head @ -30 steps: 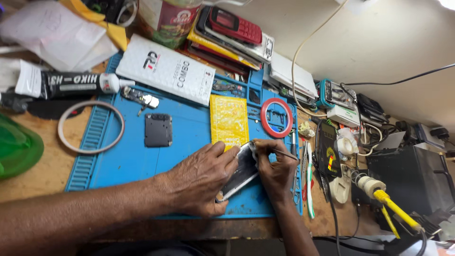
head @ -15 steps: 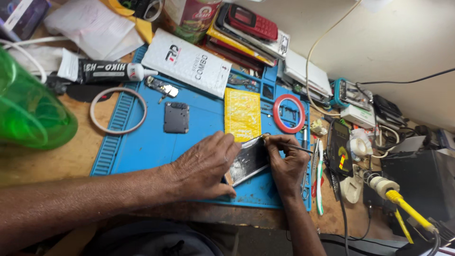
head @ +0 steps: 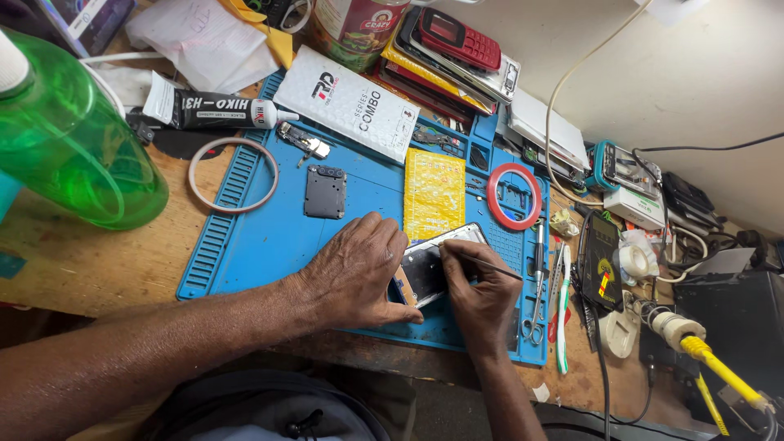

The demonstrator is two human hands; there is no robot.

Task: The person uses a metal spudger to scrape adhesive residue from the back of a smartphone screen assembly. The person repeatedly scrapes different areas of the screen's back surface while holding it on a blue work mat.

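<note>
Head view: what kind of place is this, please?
Probably a phone repair bench: an opened phone lies under both hands on a blue repair mat, with a red keypad phone stacked behind and a yellow-handled soldering iron at the right.
</note>
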